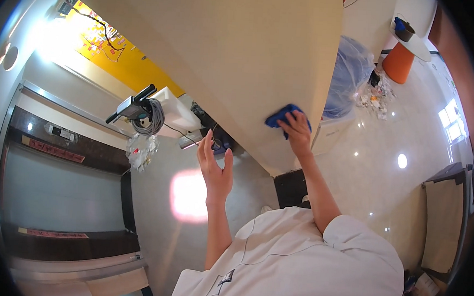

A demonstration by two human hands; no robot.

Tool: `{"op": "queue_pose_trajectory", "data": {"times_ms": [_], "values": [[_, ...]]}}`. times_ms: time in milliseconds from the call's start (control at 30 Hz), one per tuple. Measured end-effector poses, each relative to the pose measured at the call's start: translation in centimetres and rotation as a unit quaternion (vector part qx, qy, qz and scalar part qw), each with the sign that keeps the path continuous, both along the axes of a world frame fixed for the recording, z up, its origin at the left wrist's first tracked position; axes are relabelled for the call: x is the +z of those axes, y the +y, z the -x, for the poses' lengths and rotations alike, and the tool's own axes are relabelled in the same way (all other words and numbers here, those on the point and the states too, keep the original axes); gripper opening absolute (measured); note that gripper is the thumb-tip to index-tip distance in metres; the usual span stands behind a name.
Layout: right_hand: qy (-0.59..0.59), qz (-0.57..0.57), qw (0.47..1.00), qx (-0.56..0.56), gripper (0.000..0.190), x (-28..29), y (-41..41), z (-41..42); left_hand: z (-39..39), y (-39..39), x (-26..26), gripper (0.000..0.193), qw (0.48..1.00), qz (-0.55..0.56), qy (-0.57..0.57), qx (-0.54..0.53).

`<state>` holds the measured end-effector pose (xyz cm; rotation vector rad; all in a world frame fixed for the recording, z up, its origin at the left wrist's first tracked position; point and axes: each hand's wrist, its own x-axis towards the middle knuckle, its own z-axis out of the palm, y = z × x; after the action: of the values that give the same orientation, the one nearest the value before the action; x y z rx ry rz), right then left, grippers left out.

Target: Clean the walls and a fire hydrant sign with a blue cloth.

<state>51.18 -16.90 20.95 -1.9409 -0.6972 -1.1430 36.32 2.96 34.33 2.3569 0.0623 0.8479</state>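
Note:
My right hand (pixel 296 131) presses a blue cloth (pixel 286 117) against a smooth cream-coloured wall panel (pixel 234 62), near the panel's right edge. Its fingers lie spread over the cloth's right part. My left hand (pixel 215 167) is raised to the left of the panel's lower edge, fingers up and apart, holding nothing. Beyond its fingertips a cylindrical object (pixel 192 139) and a thin cable show, partly hidden.
At left, a device with black handles and a coiled grey cable (pixel 151 118) is near a white container (pixel 174 107). A dark-framed doorway (pixel 66 202) stands farther left. Right of the panel are a large clear plastic bag (pixel 347 77), floor litter (pixel 376 95) and an orange cone-shaped base (pixel 399 63) under a round top.

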Motion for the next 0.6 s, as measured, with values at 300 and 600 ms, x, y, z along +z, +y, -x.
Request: {"op": "queue_pose_trajectory", "data": {"times_ms": [300,600], "values": [[0.083,-0.212,0.968,-0.103,0.032,0.1,-6.1,-2.9,1.9,1.4,0.1,0.059,0.999,0.034,0.018,0.018],[0.061,-0.235,0.945,-0.221,0.028,4.3,-2.8,-2.2,1.8,3.2,-0.7,0.059,0.997,0.057,0.040,-0.027]]}}
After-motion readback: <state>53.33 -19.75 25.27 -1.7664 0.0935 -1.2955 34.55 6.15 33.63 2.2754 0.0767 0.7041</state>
